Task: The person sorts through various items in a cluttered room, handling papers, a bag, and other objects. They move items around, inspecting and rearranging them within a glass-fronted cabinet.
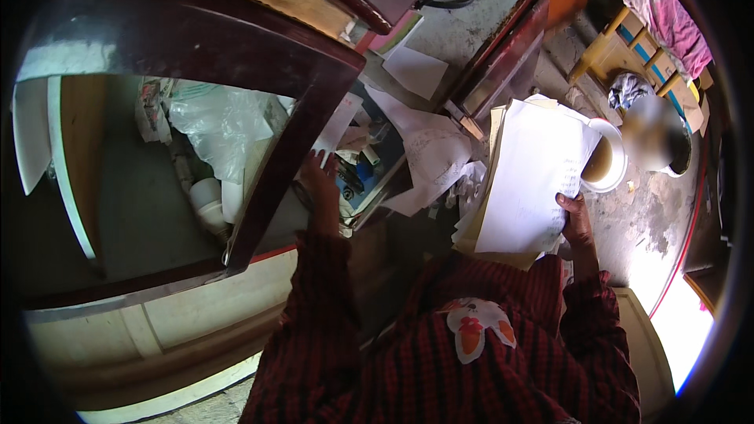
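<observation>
My right hand (576, 218) has its grip clenched on the lower corner of a stack of white papers (530, 180), whose long axis runs up and away from me, above the floor beside a white bowl (609, 158). My left hand (318, 180) lies released, fingers spread, against the dark frame (275, 180) of the open drawer (365, 165), near a clear plastic bag (220, 121).

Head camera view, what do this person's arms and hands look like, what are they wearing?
Both arms wear long sleeves of dark red and black checked cloth, reaching to the wrists. The left hand and right hand are bare, with no gloves; no rings or watch can be made out. The shirt front carries a white patch with orange shapes.
</observation>
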The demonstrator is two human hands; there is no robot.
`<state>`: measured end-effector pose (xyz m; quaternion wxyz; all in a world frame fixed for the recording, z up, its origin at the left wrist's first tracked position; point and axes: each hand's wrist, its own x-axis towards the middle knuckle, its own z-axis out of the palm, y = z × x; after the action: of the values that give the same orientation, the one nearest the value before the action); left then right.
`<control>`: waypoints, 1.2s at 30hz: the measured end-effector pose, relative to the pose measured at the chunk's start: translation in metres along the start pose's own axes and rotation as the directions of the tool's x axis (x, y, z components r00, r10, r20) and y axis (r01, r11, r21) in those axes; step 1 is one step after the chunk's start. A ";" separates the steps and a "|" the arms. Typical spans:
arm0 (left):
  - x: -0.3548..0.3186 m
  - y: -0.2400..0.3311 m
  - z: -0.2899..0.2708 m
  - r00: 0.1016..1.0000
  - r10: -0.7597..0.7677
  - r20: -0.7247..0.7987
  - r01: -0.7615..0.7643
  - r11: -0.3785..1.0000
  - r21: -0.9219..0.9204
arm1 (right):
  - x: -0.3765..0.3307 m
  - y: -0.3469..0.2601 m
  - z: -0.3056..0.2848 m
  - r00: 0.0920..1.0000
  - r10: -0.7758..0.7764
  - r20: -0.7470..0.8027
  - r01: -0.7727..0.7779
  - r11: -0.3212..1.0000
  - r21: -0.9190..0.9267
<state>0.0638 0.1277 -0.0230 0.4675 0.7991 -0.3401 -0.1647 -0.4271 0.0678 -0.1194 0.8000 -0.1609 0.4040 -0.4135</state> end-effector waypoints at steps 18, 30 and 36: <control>-0.081 0.071 0.062 0.922 0.251 0.294 -0.281 0.957 0.065 | 0.045 0.103 0.126 0.975 0.198 0.099 -0.213 0.963 0.167; -0.111 0.087 -0.001 0.967 0.114 0.226 -0.221 0.818 0.531 | 0.053 0.086 0.127 0.961 0.240 0.136 -0.267 0.929 0.254; -0.098 0.072 -0.018 0.989 -0.131 -0.061 0.144 0.929 0.340 | 0.047 0.031 0.067 0.986 0.076 0.150 -0.054 0.988 -0.145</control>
<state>-0.0241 0.1831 0.0428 0.3146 0.8932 -0.2980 -0.1200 -0.3428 0.0441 -0.1206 0.8287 -0.2350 0.3738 -0.3439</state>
